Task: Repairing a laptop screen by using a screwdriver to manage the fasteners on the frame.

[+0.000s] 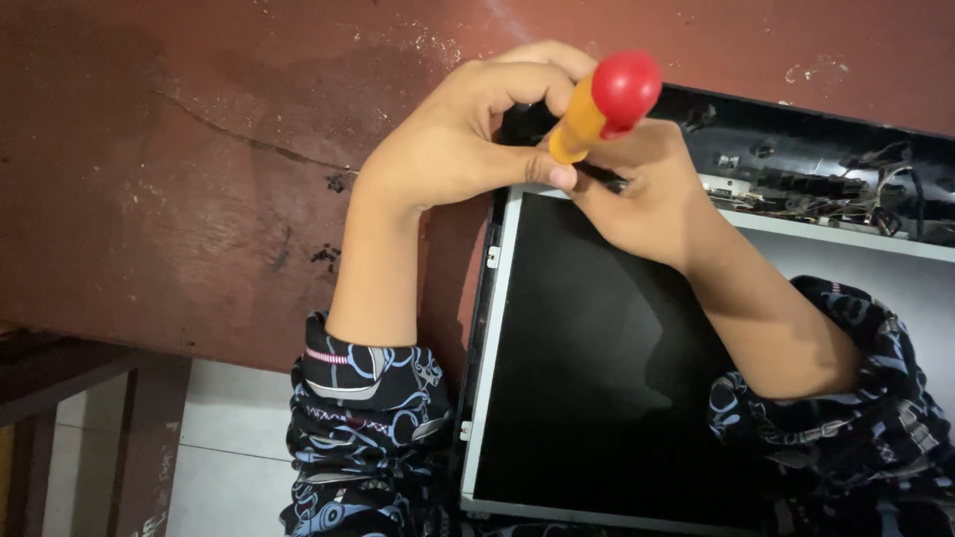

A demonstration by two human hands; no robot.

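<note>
Head view, looking down on my two hands at work.

Item one: screwdriver with orange plastic handle and round red cap [605, 99], tilted, cap toward the camera, tip hidden behind my fingers. My left hand [468, 134] has its grip closed around the handle's lower end, thumb pressed at the shaft. My right hand [647, 189] sits just beneath and touches the tool; whether its grip is closed on the shaft I cannot tell.

Item two: flat black display panel with thin silver metal frame [597, 368], lying face up at the near edge of the worktop, partly overhanging it. Both hands meet at its far left corner.

Item three: black plastic casing strip with exposed wiring and small parts [816, 169], along the panel's far edge.

Item four: dark red-brown worn worktop [199, 169], scratched and stained.

Item five: dark patterned sleeves [368, 428], pushed up both forearms.
</note>
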